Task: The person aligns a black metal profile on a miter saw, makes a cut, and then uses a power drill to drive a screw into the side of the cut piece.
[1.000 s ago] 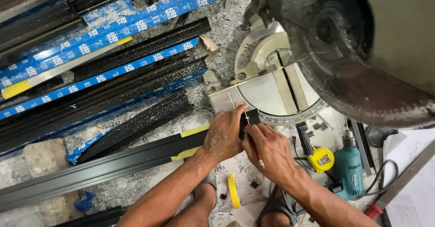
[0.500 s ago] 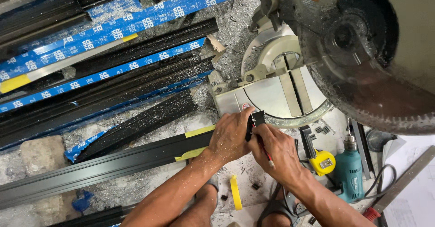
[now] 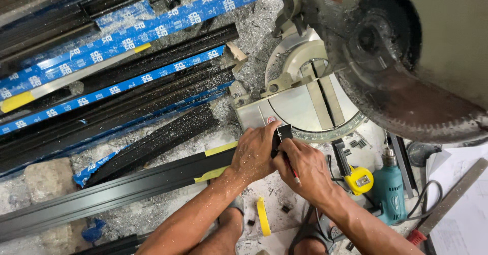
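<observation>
A long dark grey metal profile [image 3: 117, 191] lies across the floor, with yellow tape near its right end. My left hand [image 3: 256, 153] presses down on that end, right in front of the mitre saw's round table [image 3: 300, 105]. My right hand [image 3: 305, 166] sits against it on the right, holding a red pencil [image 3: 292, 169] and touching the black end piece [image 3: 282, 133] of the profile. Both hands are dusted with metal chips. The saw's toothed blade [image 3: 406, 107] hangs raised at the upper right.
Black profiles wrapped in blue printed film [image 3: 127, 46] are stacked at the left. A yellow tape measure [image 3: 360, 180], a teal power drill [image 3: 389, 191] and a roll of yellow tape [image 3: 263, 216] lie near my feet. Papers [image 3: 465, 214] and a metal file [image 3: 447, 204] lie at the right.
The camera view has shifted a little. Both hands have stayed on the profile's end by the saw table, with only slight finger movement.
</observation>
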